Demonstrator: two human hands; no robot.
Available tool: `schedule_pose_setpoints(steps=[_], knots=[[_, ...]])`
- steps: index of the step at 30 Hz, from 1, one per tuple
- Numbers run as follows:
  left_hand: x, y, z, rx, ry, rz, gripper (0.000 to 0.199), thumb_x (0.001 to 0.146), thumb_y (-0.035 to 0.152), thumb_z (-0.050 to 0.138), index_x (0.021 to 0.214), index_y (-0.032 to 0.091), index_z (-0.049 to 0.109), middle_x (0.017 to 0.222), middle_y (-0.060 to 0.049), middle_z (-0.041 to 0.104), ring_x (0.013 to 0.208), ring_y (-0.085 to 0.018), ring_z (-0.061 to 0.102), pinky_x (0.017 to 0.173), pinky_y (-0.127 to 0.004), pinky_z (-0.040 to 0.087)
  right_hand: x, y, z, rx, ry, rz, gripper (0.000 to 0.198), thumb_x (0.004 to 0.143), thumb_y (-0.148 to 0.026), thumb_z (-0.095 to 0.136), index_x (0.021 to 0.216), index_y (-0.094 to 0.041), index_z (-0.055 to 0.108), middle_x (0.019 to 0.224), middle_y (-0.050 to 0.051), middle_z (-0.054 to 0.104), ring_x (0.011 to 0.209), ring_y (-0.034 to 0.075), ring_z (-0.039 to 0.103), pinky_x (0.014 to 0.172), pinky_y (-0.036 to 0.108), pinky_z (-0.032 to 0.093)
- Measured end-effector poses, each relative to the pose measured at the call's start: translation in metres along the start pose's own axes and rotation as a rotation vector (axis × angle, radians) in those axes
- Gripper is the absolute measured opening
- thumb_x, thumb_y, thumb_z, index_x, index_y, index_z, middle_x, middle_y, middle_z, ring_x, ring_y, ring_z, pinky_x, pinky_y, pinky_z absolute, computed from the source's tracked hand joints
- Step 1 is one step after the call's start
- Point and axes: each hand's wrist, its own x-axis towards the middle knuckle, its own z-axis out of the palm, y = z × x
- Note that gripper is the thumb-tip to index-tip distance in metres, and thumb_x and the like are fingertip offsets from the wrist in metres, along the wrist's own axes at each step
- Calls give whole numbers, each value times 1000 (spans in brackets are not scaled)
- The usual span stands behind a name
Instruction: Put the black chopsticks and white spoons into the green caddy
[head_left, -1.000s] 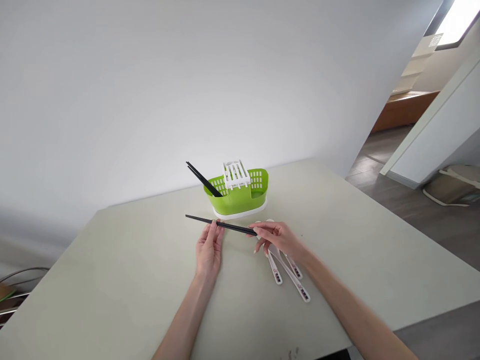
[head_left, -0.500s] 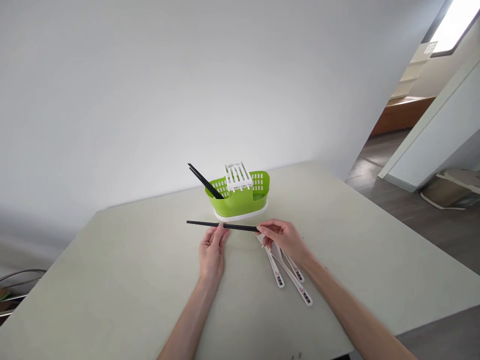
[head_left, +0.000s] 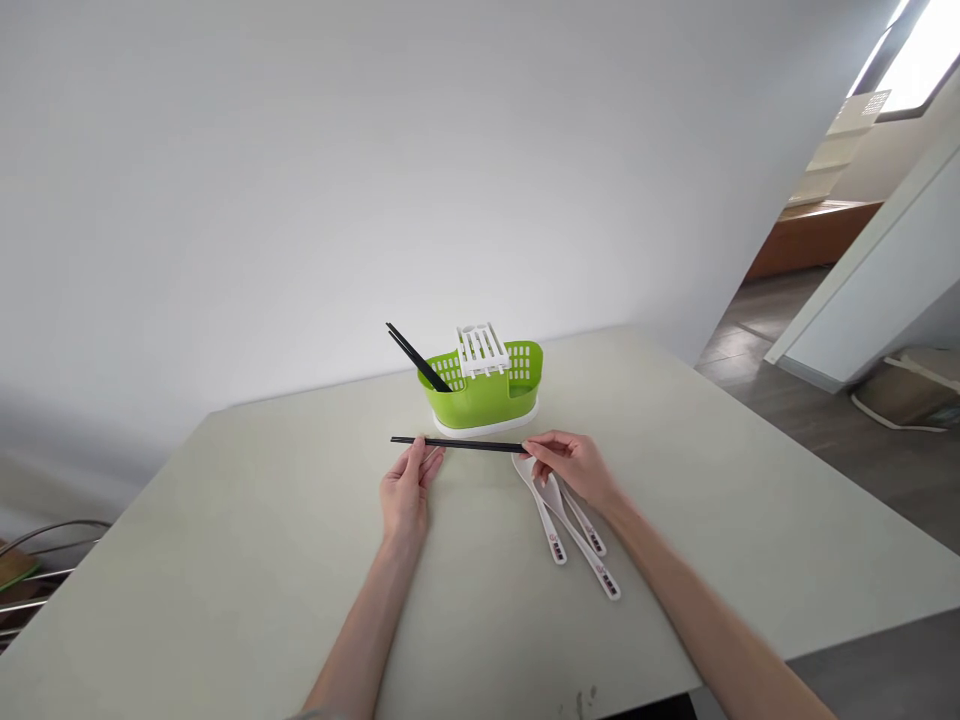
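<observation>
While the left hand [head_left: 403, 494] and right hand [head_left: 576, 467] pinch black chopsticks [head_left: 474, 445] near opposite ends, a green basket [head_left: 487, 406] stands just beyond them.

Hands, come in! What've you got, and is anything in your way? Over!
Left hand and right hand both gripping black chopsticks. Green basket just beyond, other chopsticks leaning inside. Possible snag: white spoons close by right hand.

Left hand [head_left: 403, 495]: grip shifted along the black chopsticks [head_left: 474, 445] toward their thin tips, farther from the right hand [head_left: 576, 470]. Between both grips, chopsticks sit closer to level than one second earlier.
</observation>
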Motion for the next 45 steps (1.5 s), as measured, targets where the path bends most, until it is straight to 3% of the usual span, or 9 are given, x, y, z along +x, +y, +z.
schedule_pose_setpoints(steps=[10, 15, 19, 25, 29, 32, 37, 45], knots=[[0, 26, -18, 24, 63, 39, 8, 94, 12, 75, 88, 9, 80, 86, -10, 81, 76, -13, 79, 85, -20, 66, 1, -4, 1, 37, 10, -4, 44, 78, -62, 84, 85, -18, 82, 83, 9, 79, 55, 17, 66, 51, 30, 52], [22, 72, -33, -89, 175, 132, 13, 96, 6, 69, 86, 9, 77, 81, -8, 80, 75, -11, 78, 81, -15, 65, 4, -5, -5, 84, 100, -12, 47, 77, -66, 82, 83, -20, 79, 76, 6, 76, 53, 14, 61, 49, 28, 49], [45, 119, -35, -127, 214, 281, 13, 95, 6, 69, 83, 9, 74, 79, -6, 78, 76, -10, 78, 88, -17, 65, 7, 0, -6, 95, 117, -3, 46, 77, -65, 83, 81, -19, 78, 73, 5, 74, 53, 12, 59, 48, 26, 45], [65, 173, -7, 89, 139, 496, 13, 85, 19, 84, 82, 11, 75, 82, -6, 76, 83, -15, 78, 98, -28, 65, 8, 4, -5, 98, 105, 2, 45, 79, -63, 81, 80, -19, 77, 73, 4, 72, 53, 11, 57, 49, 25, 43], [67, 192, 24, 298, 96, 615, 22, 79, 27, 89, 82, 10, 75, 81, -9, 76, 85, -21, 80, 98, -35, 66, 7, 4, -5, 106, 84, 10, 46, 81, -64, 79, 81, -18, 76, 73, 4, 72, 54, 12, 57, 49, 25, 43], [67, 201, 45, 461, 74, 617, 24, 77, 29, 90, 82, 9, 77, 82, -11, 77, 81, -23, 80, 97, -39, 67, 8, 2, -5, 121, 90, 10, 47, 81, -65, 78, 82, -18, 76, 73, 4, 71, 54, 12, 57, 49, 25, 42], [72, 203, 69, 625, 40, 569, 22, 73, 26, 90, 79, 9, 78, 81, -13, 79, 79, -26, 81, 91, -41, 68, 8, 0, -5, 148, 87, 3, 46, 80, -64, 78, 81, -18, 74, 73, 4, 71, 54, 11, 56, 49, 25, 41], [76, 180, 86, 771, 35, 505, 20, 73, 26, 90, 78, 9, 79, 81, -15, 80, 73, -27, 80, 90, -41, 68, 8, -2, -5, 173, 72, -2, 45, 82, -63, 77, 82, -18, 74, 73, 3, 71, 54, 11, 57, 49, 25, 41]])
